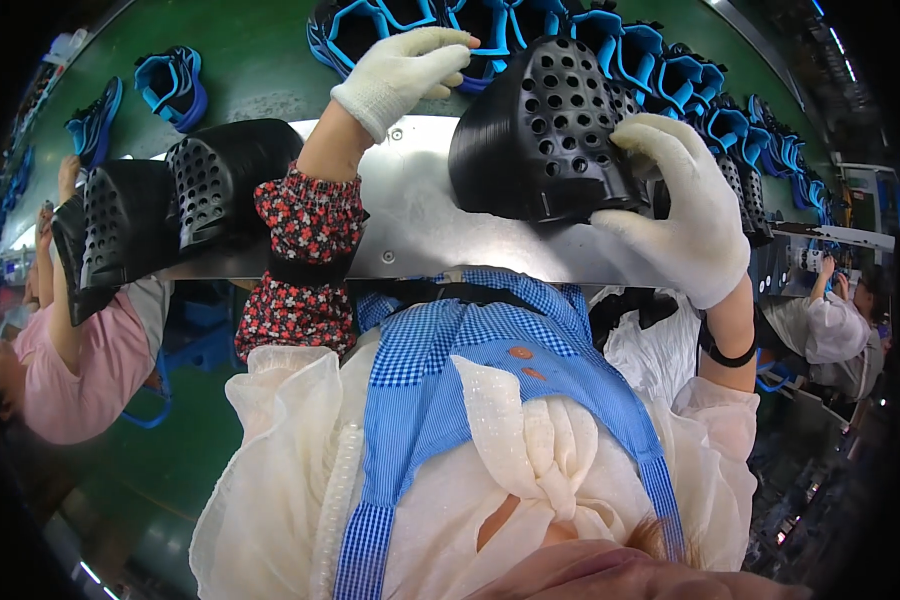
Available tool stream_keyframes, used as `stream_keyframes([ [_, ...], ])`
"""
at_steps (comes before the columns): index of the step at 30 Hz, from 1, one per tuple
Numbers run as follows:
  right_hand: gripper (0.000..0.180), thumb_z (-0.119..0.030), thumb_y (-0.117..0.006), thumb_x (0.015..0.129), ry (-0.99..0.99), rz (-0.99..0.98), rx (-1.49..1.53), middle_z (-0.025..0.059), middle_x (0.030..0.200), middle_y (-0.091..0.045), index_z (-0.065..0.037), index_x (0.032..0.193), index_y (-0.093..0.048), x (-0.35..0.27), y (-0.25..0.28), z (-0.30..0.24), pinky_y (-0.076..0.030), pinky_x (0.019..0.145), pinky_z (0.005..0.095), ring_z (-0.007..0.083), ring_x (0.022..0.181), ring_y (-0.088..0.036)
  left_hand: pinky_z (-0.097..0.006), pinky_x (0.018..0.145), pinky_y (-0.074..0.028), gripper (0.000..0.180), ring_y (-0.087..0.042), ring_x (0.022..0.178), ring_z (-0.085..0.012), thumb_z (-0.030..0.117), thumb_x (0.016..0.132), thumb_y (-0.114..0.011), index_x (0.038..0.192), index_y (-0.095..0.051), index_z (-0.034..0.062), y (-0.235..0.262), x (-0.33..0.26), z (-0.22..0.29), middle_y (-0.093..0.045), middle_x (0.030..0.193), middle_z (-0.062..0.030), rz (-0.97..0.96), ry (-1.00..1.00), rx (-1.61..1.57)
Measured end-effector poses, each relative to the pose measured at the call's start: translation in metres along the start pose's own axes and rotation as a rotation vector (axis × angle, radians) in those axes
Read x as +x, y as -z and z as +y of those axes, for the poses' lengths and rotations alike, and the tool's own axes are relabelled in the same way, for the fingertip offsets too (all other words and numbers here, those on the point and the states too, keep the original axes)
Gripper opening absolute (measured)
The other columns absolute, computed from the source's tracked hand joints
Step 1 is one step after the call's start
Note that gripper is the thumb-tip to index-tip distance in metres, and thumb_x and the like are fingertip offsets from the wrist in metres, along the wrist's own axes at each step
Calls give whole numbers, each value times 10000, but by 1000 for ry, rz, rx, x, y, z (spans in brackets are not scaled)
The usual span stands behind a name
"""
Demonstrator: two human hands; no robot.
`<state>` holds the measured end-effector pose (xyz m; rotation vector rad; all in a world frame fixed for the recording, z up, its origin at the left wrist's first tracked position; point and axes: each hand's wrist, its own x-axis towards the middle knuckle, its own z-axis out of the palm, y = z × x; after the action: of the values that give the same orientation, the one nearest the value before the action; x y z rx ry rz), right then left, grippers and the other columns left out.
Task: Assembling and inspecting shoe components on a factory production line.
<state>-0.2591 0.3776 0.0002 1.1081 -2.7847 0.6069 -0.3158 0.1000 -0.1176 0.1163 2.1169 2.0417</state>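
Note:
My right hand (685, 205), in a white knit glove, grips the right edge of a black plastic holder (510, 150) with rows of round holes, fingers at its side and thumb at its lower corner. The holder stands on the metal strip (410, 215) along the bench edge. My left hand (402, 80), also gloved, hovers left of the holder's top with its fingers stretched to the right and slightly apart, and nothing shows in it. Just beyond it sit several black shoes with bright blue linings (355, 35), partly hidden by the hand and holder.
More black perforated holders (210, 190) stand at the left along the bench edge. Several blue-and-black shoes (170, 85) rest on the green bench top (255, 65). One person in pink (90, 370) sits at the left, and another person (830, 325) at the right.

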Motion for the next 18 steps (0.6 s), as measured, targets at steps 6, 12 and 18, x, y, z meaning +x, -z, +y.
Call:
stream_keyframes([
  [6, 592, -120, -847, 569, 22, -28, 162, 134, 1112, -589, -5, 1090, -591, 10, 23, -3, -541, 754, 306, 236, 879, -635, -237, 782, -501, 392, -613, 924, -126, 256, 965, -550, 1250, -575, -12, 3, -15, 10, -635, 1065, -85, 73, -102, -48],
  [12, 645, -134, -801, 593, 75, 44, 161, 140, 1244, -536, 37, 1161, -548, 43, 46, -19, -462, 911, 325, 215, 1057, -570, -245, 706, -503, 388, -579, 813, -103, 191, 950, -566, 1289, -496, 17, -30, -14, 108, -609, 1019, -47, -96, 182, -877],
  [18, 576, -118, -754, 709, 8, -71, 328, 135, 1115, -635, 23, 1229, -548, 101, 16, -14, -518, 825, 299, 211, 902, -650, -268, 611, -514, 177, -622, 675, -131, 237, 851, -666, 914, -635, 75, -33, 7, 67, -639, 779, -16, 56, -209, -1239],
])
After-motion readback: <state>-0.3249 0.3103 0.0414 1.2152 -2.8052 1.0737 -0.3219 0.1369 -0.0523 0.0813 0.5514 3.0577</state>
